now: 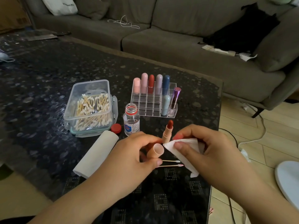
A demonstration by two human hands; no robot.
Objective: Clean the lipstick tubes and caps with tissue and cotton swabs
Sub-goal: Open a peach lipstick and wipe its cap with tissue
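Both forearms are reaching in from the bottom edge over the dark patterned tabletop [48, 81]. On the left, the left hand [129, 157] is curling its fingers round a peach lipstick cap [155, 151], the cap's open mouth tilting up toward the camera. Opposite it, the right hand [207, 146] is pinching a folded white tissue [186, 152] between thumb and fingers, one corner of the tissue lying just beside the cap's rim. Between the two hands a peach lipstick tube [167, 134] is standing upright on the tabletop, its dark red bullet extended. Two cotton swabs [171, 163] are lying on the tabletop below the cap, the lower one showing a pink tip. A white tissue roll [95, 154] is lying to the left. Behind it a clear box of cotton swabs [89, 107] is sitting, with a red bottle cap [116, 128] and an open clear bottle [131, 120] just beside it. Farther back a clear organizer [155, 101] is holding several capped lipsticks upright. A grey sofa [178, 46] is standing behind the tabletop.
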